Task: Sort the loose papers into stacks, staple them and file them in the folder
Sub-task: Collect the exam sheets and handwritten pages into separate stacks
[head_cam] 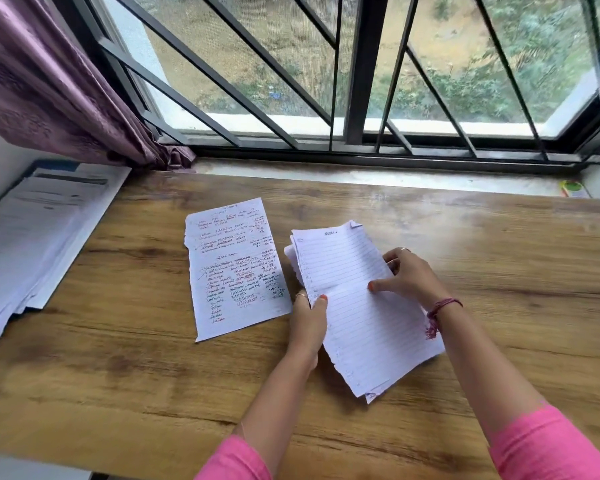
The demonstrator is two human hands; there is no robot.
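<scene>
Wooden table (118,358): lined stack (361,323) at centre, lifted off the surface; left hand (307,327) grips its left edge, thumb on top; right hand (409,277) pinches its right edge, fingers curled. Written sheet (236,268) flat just left. Printed pile (32,237) far left

Pink sleeves (548,448), red thread bracelet (439,311), finger rings, orange-painted nails
</scene>
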